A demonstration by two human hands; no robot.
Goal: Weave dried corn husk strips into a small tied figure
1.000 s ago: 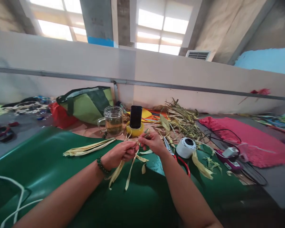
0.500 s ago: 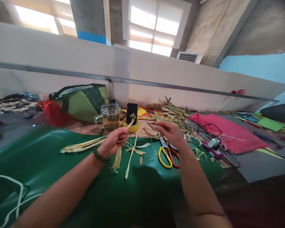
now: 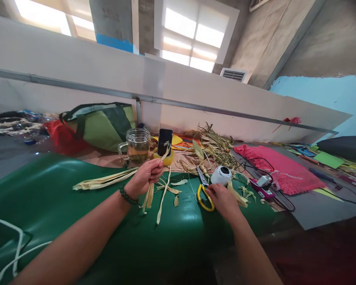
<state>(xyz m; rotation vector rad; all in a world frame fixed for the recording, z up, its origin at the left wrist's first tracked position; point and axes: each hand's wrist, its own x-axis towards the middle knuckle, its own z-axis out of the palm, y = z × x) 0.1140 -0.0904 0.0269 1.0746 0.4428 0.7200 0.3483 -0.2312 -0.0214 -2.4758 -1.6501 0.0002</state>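
My left hand (image 3: 148,176) is closed in a pinch around dried corn husk strips (image 3: 150,196), whose ends poke out above the fingers and hang below. My right hand (image 3: 224,200) has its fingers curled on the scissors (image 3: 205,198) and covers their red handle. The yellow handle and part of the blades show, with the scissors lying on the green mat (image 3: 178,241). Just beyond that hand stands a white thread spool (image 3: 221,175). Loose husk strips (image 3: 163,198) lie crossed between my hands, and a longer husk bundle (image 3: 102,181) rests left of my left hand.
A glass mug (image 3: 138,147) of pale liquid stands behind my left hand, beside a phone (image 3: 165,139) propped at a yellow tape roll (image 3: 168,159). Dried husks (image 3: 216,146) pile up at the back. On the right are a purple power strip (image 3: 262,190) and pink cloth (image 3: 284,166).
My right hand has drawn back toward me, from above the husks down to the scissors' handles, uncovering the thread spool. My left hand stays nearly in place with the husk strips.
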